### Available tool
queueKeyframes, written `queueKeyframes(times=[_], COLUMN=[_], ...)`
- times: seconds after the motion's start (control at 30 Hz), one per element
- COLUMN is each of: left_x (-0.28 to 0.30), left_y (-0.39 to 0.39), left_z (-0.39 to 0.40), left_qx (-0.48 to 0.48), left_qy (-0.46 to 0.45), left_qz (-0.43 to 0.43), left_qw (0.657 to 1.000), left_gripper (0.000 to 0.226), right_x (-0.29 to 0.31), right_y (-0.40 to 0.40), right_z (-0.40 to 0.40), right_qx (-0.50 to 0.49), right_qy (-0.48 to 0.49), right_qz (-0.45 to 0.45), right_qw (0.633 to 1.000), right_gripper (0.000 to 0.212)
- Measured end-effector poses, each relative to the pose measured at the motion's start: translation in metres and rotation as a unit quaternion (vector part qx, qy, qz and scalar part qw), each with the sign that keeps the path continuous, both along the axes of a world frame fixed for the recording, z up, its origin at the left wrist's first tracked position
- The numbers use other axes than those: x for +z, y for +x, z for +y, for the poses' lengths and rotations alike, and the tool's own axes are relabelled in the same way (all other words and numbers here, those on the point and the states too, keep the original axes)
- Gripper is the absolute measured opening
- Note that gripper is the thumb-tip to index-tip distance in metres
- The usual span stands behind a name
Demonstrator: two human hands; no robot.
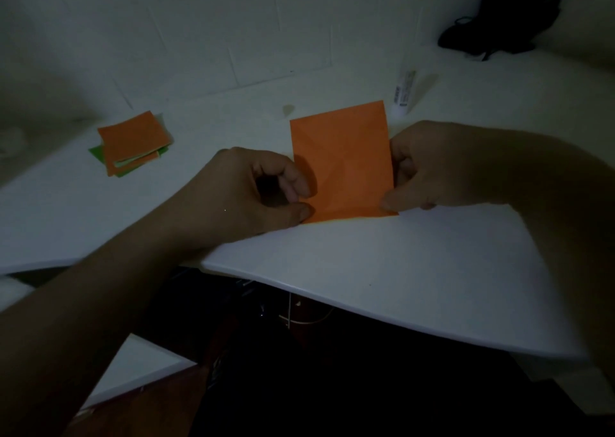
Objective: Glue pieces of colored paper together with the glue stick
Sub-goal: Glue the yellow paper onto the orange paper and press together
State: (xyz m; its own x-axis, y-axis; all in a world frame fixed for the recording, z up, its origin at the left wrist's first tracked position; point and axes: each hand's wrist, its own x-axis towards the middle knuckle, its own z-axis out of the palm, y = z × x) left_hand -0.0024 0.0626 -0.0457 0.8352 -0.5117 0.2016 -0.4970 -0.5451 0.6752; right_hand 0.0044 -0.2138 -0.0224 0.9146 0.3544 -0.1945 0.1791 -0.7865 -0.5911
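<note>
An orange paper sheet (346,160) lies on the white table (399,270) in the middle of the view. My left hand (253,190) pinches its lower left edge between thumb and curled fingers. At the sheet's right edge and lower right corner, my right hand (432,167) pinches it too. A white glue stick (403,92) stands upright on the table just behind the sheet's far right corner, away from both hands.
A small pile of orange and green paper squares (133,143) lies at the left on the table. A dark object with a cord (492,33) sits at the far right against the white wall. The table's near edge curves below my hands.
</note>
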Motion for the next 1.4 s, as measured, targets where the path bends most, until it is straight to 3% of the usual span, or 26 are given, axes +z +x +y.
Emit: queueKeyframes(times=[0.17, 0.33, 0.43, 0.57, 0.77, 0.97, 1.07, 1.23, 1.33, 1.4], left_x=[0.000, 0.001, 0.001, 0.001, 0.001, 0.002, 0.004, 0.003, 0.003, 0.003], left_y=[0.000, -0.001, -0.001, -0.001, 0.000, 0.001, 0.001, 0.003, 0.002, 0.002], left_z=[0.000, -0.002, -0.002, -0.002, -0.001, -0.002, -0.002, -0.001, -0.001, -0.002], left_qx=[0.010, 0.017, 0.016, 0.011, 0.018, 0.013, 0.013, -0.018, -0.021, -0.017], left_qy=[0.001, -0.004, 0.006, 0.010, -0.007, -0.007, -0.011, -0.044, -0.060, -0.055], left_qz=[-0.002, -0.002, -0.002, 0.001, 0.023, 0.033, 0.040, 0.057, 0.066, 0.061], left_qw=[1.000, 1.000, 1.000, 1.000, 1.000, 0.999, 0.999, 0.997, 0.996, 0.996], left_gripper=[0.019, 0.020, 0.021, 0.021, 0.022, 0.022, 0.023, 0.040, 0.045, 0.040], right_x=[-0.001, -0.003, -0.005, -0.011, -0.013, -0.015, -0.017, -0.018, -0.020, -0.018], right_y=[0.002, 0.002, 0.007, 0.021, 0.014, 0.027, 0.025, 0.030, 0.027, 0.028], right_z=[-0.002, -0.003, -0.003, -0.001, -0.010, -0.005, -0.009, -0.005, -0.009, -0.007], right_qx=[-0.009, 0.001, 0.011, 0.029, 0.023, 0.029, 0.022, 0.022, 0.009, 0.009], right_qy=[0.001, 0.018, -0.026, -0.113, -0.030, -0.144, -0.095, -0.170, -0.103, -0.141], right_qz=[0.007, 0.001, -0.029, -0.068, -0.065, -0.076, -0.076, -0.085, -0.072, -0.069], right_qw=[1.000, 1.000, 0.999, 0.991, 0.997, 0.986, 0.992, 0.982, 0.992, 0.988], right_gripper=[0.014, 0.034, 0.033, 0.049, 0.042, 0.049, 0.044, 0.046, 0.046, 0.049])
